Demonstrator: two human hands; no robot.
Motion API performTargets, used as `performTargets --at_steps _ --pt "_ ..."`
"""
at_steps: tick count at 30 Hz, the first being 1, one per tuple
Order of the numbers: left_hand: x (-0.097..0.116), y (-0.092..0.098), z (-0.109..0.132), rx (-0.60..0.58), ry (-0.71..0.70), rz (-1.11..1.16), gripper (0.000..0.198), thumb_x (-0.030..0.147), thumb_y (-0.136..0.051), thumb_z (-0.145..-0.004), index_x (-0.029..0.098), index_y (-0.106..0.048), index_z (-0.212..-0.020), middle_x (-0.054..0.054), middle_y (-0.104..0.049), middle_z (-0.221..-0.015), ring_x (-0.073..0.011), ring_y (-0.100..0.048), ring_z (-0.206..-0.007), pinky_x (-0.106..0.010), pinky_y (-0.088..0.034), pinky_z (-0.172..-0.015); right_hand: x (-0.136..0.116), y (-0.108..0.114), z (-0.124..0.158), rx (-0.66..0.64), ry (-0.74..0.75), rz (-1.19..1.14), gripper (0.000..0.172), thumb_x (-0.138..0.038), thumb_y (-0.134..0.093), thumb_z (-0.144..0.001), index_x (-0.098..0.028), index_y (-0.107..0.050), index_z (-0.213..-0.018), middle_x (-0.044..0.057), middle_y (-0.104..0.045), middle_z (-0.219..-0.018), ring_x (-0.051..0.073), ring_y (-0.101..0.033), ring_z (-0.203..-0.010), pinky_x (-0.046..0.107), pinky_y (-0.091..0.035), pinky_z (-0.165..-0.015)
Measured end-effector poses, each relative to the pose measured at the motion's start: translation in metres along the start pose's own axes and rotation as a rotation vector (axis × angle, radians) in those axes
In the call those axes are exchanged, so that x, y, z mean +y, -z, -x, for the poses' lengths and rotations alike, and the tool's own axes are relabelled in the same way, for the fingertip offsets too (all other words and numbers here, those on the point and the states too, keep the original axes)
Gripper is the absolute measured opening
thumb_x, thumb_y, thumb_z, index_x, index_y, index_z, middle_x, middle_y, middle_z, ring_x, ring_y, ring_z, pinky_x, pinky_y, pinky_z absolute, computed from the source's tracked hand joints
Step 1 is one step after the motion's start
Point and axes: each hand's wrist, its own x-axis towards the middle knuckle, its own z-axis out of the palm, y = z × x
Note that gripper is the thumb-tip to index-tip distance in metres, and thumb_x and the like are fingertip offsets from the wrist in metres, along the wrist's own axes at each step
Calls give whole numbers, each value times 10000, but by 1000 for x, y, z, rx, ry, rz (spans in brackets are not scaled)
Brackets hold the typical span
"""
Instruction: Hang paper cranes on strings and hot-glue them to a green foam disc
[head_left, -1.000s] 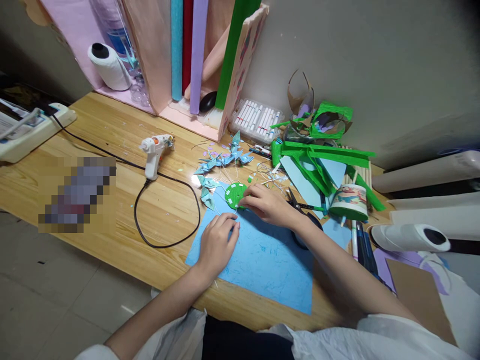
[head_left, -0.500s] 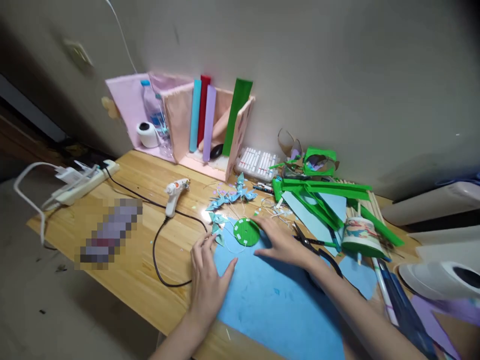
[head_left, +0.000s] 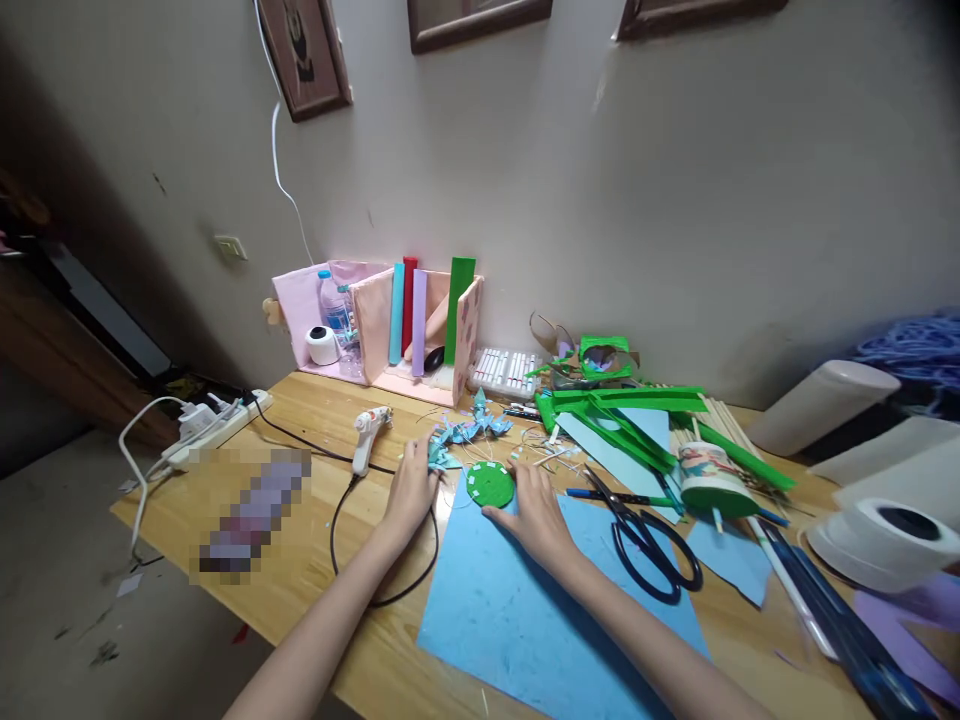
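Observation:
A round green disc (head_left: pixel 489 484) with small white tabs near its rim lies over the top edge of a blue sheet (head_left: pixel 525 610). My right hand (head_left: pixel 536 515) holds the disc's right side, thumb at the near edge and fingers at the far one. Just left of it, my left hand (head_left: pixel 412 490) has its fingers drawn together at a folded blue paper crane (head_left: pixel 444 456); the fingertips are partly hidden. More blue cranes on thread (head_left: pixel 476 425) lie behind the disc.
A white glue gun (head_left: pixel 369 438) with a looping black cord stands left of my hands. Black scissors (head_left: pixel 649 545) lie right of them, near green strips (head_left: pixel 622 400) and a drum-shaped piece (head_left: pixel 712 480). A power strip (head_left: pixel 217 435), marker box (head_left: pixel 506 370) and pink shelf (head_left: pixel 412 385) stand farther out.
The view has tilted up, showing wall frames. My right hand has closed on the disc's edge. My left hand's spread fingers have come together at the crane, and the scissors are now uncovered.

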Motion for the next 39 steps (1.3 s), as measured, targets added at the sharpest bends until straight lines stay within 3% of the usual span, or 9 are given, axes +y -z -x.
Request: performTargets --at_steps 4,7,10,13,15,18,22,33,39 --pt "-3 17 10 52 -78 -38 590 154 -551 -767 231 -346 -1315 -99 -463 -1175 -237 -509 -1101 -392 -453 -898 -5 -2 15 87 51 22 626 -387 -655 -740 -156 -398 -1262 151 -487 -1201 316 -437 -1135 467 -390 -940" --pt "-11 34 28 155 -94 -39 378 217 -506 -826 209 -450 -1200 -93 -480 -1147 -231 -496 -1100 -400 -431 -929 -3 6 6 104 143 -15 380 -314 -477 -873 -186 -434 -1228 127 -511 -1172 269 -462 -1107 436 -394 -936" --pt "-24 46 40 339 -15 -20 220 209 -449 -855 184 -512 -1065 -88 -504 -1042 -218 -515 -1019 -392 -428 -913 -5 15 -33 53 242 -9 255 -180 -374 -902 -196 -546 -1090 101 -577 -1052 230 -515 -1015 378 -419 -880" --pt "-37 49 43 512 93 22 164 184 -452 -835 171 -519 -984 -86 -496 -994 -207 -522 -951 -363 -450 -851 -9 14 -81 3 259 98 233 -105 -458 -843 -184 -616 -995 104 -613 -1023 228 -536 -981 336 -423 -825" --pt "-43 49 42 565 153 70 143 169 -461 -816 176 -515 -949 -80 -497 -995 -197 -525 -936 -335 -461 -806 -10 7 -105 -48 249 110 147 -142 -551 -808 -191 -649 -906 83 -654 -929 222 -570 -910 314 -425 -781" --pt "-47 49 42 564 199 119 142 159 -472 -797 187 -510 -931 -67 -510 -994 -187 -526 -929 -317 -455 -779 -7 -8 -121 -34 200 91 64 -178 -610 -773 -185 -665 -805 69 -680 -831 215 -604 -811 293 -427 -704" --pt "-48 50 43 546 226 127 153 167 -473 -790 189 -513 -936 -62 -514 -985 -187 -526 -927 -310 -443 -749 -3 -20 -124 51 155 29 101 -144 -567 -775 -173 -663 -790 50 -692 -798 186 -621 -745 271 -435 -671" --pt "-52 53 41 590 246 57 177 188 -485 -786 183 -525 -958 -64 -534 -998 -182 -516 -902 -299 -429 -719 0 6 -116 361 324 -180 171 -225 -491 -852 -168 -622 -948 72 -654 -923 193 -573 -883 310 -436 -809" --pt "-54 51 40 581 292 58 214 185 -499 -769 180 -514 -982 -65 -518 -1000 -187 -510 -920 -307 -429 -733 -3 6 -129 392 80 -550 135 -261 -557 -782 -149 -627 -809 47 -655 -756 159 -600 -677 278 -480 -654"
